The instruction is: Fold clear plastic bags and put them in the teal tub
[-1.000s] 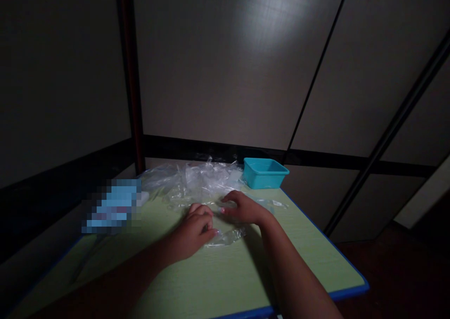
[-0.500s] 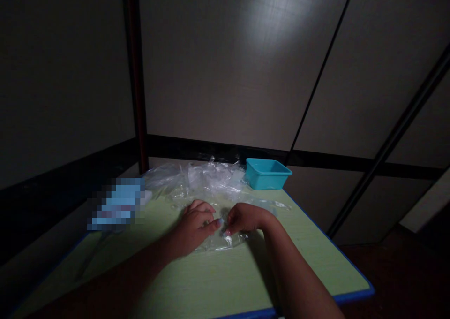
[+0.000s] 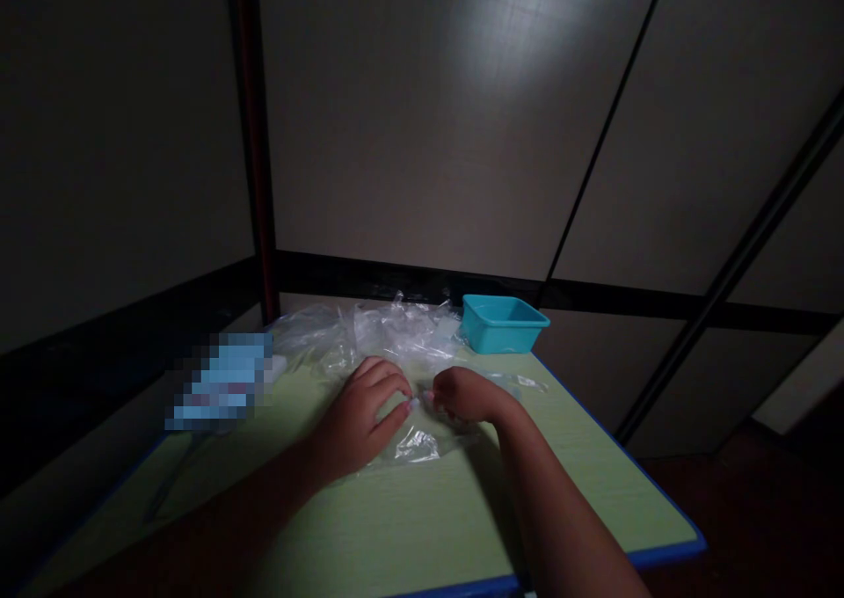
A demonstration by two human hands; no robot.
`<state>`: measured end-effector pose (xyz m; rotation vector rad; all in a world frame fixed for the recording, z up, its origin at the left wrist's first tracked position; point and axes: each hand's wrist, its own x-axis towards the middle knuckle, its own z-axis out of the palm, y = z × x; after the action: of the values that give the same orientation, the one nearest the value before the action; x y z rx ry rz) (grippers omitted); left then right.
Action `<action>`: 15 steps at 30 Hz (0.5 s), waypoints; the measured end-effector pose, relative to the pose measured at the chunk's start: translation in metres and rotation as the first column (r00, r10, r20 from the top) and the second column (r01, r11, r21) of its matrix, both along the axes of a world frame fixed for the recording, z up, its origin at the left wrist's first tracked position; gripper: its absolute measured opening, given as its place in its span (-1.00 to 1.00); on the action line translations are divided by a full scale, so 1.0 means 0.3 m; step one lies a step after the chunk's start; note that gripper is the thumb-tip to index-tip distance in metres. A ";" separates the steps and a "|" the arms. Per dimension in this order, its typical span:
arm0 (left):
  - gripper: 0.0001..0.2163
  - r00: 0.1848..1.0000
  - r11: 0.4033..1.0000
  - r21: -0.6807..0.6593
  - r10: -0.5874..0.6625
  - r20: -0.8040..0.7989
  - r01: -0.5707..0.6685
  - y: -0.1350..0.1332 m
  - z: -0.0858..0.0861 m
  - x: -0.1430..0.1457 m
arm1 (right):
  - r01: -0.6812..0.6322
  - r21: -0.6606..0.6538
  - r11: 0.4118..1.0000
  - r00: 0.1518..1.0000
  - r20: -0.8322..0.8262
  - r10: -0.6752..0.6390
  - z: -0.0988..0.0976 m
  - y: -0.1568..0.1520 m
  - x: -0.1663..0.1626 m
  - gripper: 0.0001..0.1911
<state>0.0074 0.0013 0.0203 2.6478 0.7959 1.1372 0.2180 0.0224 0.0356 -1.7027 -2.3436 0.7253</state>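
A thin clear plastic bag lies crinkled on the table under and between my hands. My left hand is curled at its left, with thumb and forefinger closed together at the upper part of the plastic. Just across a small gap, my right hand pinches the plastic too, its fingers folded in and the wrist bent. Fingertips of both hands almost meet. The exact edge or fold gripped is too small and dim to make out.
Crumpled clear plastic is heaped at the back of the green table. A turquoise basin stands at the back right corner. A blurred-out blue item lies at the left edge. Dark panels rise behind.
Both hands have moved slightly away from me, toward the back of the table. My left thumb and forefinger have drawn together, and more of the bag's near part shows.
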 end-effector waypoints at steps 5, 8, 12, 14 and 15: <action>-0.83 0.961 0.990 -0.042 -0.139 -0.237 0.133 -0.009 -0.022 0.001 | -0.039 -0.098 0.994 0.986 -0.164 0.022 0.009 -0.007 0.005 -0.56; -0.84 0.959 0.995 -0.057 -0.098 -0.266 0.086 0.004 -0.044 0.002 | -0.161 -0.264 0.951 0.941 -0.333 0.066 0.018 -0.021 0.003 -0.48; -0.86 0.962 0.997 -0.060 -0.061 -0.265 0.046 0.011 -0.048 -0.002 | -0.336 -0.488 0.806 0.864 -0.499 0.058 0.025 -0.038 -0.004 -0.45; -0.87 0.959 0.997 -0.063 -0.065 -0.277 0.049 0.012 -0.049 -0.004 | -0.301 -0.545 0.783 0.896 -0.442 0.037 0.018 -0.038 -0.008 -0.47; -0.87 0.956 0.997 -0.067 -0.065 -0.285 0.048 0.013 -0.050 -0.005 | -0.260 -0.568 0.781 0.921 -0.388 0.025 0.012 -0.034 -0.010 -0.47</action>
<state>0.0059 0.0051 0.0053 2.8026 0.7788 0.7107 0.2151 0.0121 0.0392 -1.3919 -2.1055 1.8254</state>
